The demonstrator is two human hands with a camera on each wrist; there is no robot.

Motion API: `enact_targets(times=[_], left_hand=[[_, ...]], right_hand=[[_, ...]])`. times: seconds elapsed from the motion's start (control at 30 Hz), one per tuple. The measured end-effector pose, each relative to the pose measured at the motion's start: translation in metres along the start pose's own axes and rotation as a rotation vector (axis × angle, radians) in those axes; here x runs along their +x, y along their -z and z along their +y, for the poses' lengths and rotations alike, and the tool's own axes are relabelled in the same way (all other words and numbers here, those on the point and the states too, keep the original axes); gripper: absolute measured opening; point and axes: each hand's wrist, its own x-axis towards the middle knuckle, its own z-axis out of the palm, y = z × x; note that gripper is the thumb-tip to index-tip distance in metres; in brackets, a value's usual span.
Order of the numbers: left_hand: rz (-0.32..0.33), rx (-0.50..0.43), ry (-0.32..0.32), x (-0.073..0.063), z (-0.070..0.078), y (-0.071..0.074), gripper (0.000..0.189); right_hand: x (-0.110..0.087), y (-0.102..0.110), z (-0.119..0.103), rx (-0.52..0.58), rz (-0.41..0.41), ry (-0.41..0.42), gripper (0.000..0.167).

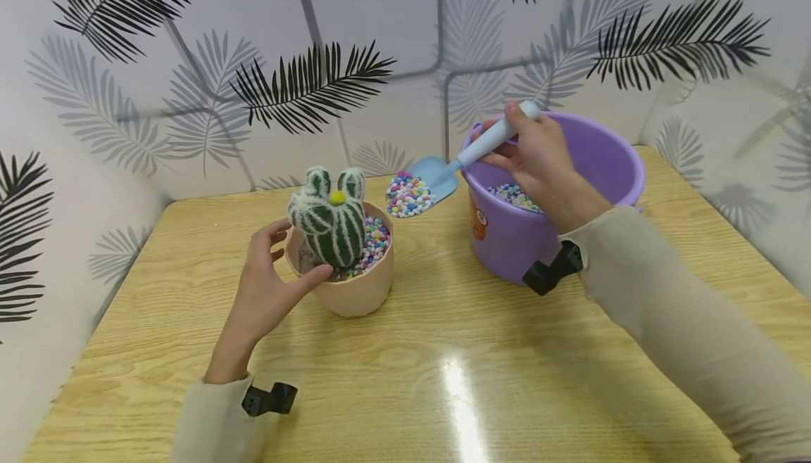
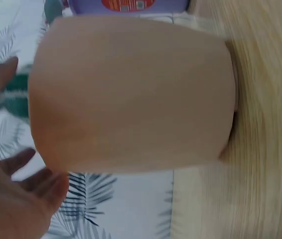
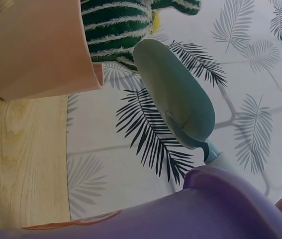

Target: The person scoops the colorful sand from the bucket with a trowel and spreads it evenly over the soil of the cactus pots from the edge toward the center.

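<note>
In the head view my right hand grips the handle of a light-blue trowel. Colourful pebbles fill the trowel's blade, which is held in the air between the purple bucket and the peach flowerpot. A green knitted cactus with white stripes and a yellow bloom stands in the pot, with pebbles along its right side and bare grey-brown filling at left. My left hand spreads around the pot's left rim, thumb over the front edge, fingers loosely bent. The left wrist view shows its fingers beside the rim.
More pebbles lie inside the bucket, partly hidden by my right forearm. Pot and bucket stand on a wooden table, near its back edge. A wall covering with leaf prints rises right behind the table.
</note>
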Motion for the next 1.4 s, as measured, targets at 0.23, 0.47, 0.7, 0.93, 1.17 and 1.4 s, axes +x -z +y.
enact_targets(times=[0.23, 0.47, 0.7, 0.93, 1.17, 1.4], left_hand=[[-0.223, -0.031, 0.044, 0.012, -0.021, 0.01, 0.096], [-0.264, 0.065, 0.038, 0.014, -0.026, 0.009, 0.1], [-0.209, 0.183, 0.055, 0.008, -0.015, 0.004, 0.102], [-0.157, 0.26, 0.1, 0.002, -0.002, -0.004, 0.103], [-0.255, 0.236, 0.072, 0.011, -0.009, 0.01, 0.106], [-0.349, 0.221, 0.045, 0.022, -0.013, 0.017, 0.112]], right_hand=[[0.001, -0.003, 0.003, -0.033, 0.014, 0.0, 0.015], [0.002, -0.005, 0.005, -0.033, 0.01, 0.003, 0.014], [0.002, -0.006, 0.006, -0.003, 0.017, 0.001, 0.012], [0.003, -0.009, 0.007, -0.02, 0.029, 0.005, 0.013], [0.003, -0.009, 0.009, -0.034, 0.027, -0.002, 0.013], [0.002, -0.008, 0.007, -0.051, 0.025, 0.003, 0.015]])
